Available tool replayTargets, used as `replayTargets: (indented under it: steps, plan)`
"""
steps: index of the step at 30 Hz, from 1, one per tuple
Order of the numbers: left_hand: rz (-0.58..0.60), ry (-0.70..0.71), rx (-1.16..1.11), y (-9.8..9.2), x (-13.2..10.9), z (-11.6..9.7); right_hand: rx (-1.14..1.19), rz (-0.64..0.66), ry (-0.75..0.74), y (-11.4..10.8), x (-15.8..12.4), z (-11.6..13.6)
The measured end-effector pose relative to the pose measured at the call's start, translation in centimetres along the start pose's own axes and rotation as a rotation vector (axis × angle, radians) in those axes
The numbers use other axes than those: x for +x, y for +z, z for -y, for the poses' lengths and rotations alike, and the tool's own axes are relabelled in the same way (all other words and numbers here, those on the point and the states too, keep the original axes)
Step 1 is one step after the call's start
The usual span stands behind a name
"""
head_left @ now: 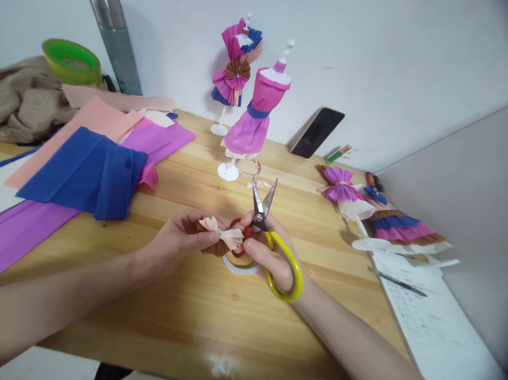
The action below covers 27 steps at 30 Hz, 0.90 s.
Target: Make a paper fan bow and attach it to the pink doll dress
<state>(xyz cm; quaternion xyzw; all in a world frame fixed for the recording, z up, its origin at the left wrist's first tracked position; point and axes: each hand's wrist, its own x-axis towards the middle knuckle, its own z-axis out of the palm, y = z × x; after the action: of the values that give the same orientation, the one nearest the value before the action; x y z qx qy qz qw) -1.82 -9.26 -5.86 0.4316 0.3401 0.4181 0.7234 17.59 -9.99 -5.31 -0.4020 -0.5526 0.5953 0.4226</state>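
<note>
My left hand pinches a small pleated paper bow, peach on top with brown under it, tied at its middle. My right hand grips yellow-handled scissors, blades pointing up and slightly apart, just right of the bow. Under both hands lies a roll of white tape on the wooden table.
Crepe paper sheets in blue, purple and peach lie at left. Two small mannequins in paper dresses stand at the back; another lies at right by a printed sheet. A phone leans on the wall.
</note>
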Motion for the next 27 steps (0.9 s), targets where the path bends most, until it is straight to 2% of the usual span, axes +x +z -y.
replayTargets:
  steps: [3,6,11,13,17,18,20,22,24,27]
  plan:
    - [0.001,0.028,0.038,0.8,-0.3,0.1,0.051,-0.048,0.103,0.8,-0.1,0.1]
    - [0.011,0.08,0.097,1.2,-0.5,0.3,0.075,-0.089,0.13,1.1,-0.1,0.2]
    - [-0.068,0.207,0.543,1.2,-0.8,-0.2,0.028,-0.141,0.132,1.1,-0.1,0.6]
    - [-0.08,0.238,0.656,0.9,-0.8,-0.5,-0.009,-0.153,0.124,1.0,-0.1,0.7]
    - [-0.162,0.132,0.585,-0.1,-0.2,-1.0,-0.091,-0.149,0.085,0.6,0.0,0.7]
    - [-0.132,0.079,0.534,-0.3,0.0,-1.2,-0.115,-0.133,0.064,0.5,0.0,0.6]
    - [0.002,-0.021,0.431,-0.3,0.2,-1.5,-0.157,-0.081,0.022,0.4,-0.1,0.5]
    - [0.098,-0.073,0.416,0.0,0.2,-1.9,-0.181,-0.036,0.005,0.4,-0.2,0.4]
    - [0.105,-0.047,0.503,0.6,-0.1,-2.1,-0.184,-0.018,0.01,0.5,-0.3,0.4]
    - [0.051,0.067,0.659,1.4,-0.7,-2.1,-0.171,0.0,0.011,0.7,-0.4,0.5]
